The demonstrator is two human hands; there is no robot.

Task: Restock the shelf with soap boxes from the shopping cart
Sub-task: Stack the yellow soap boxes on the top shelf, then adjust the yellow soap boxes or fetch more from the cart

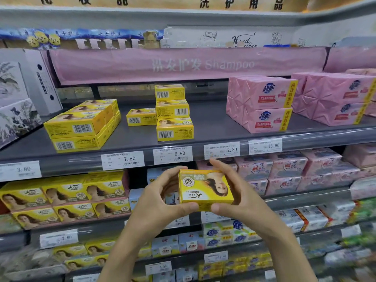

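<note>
Gripping a yellow soap box (205,188) by its two ends, thumb and curled fingers of the left hand (160,202) on one, of the right hand (240,192) on the other. Held in mid-air just below the grey shelf (209,123) edge, long axis left to right, printed face toward the camera, upside down.

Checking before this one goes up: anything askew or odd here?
The yellow soap box held between the left hand and right hand is upside down: its print is inverted. On the grey shelf above, the stack of three yellow boxes is staggered, each box offset from the next.
</note>
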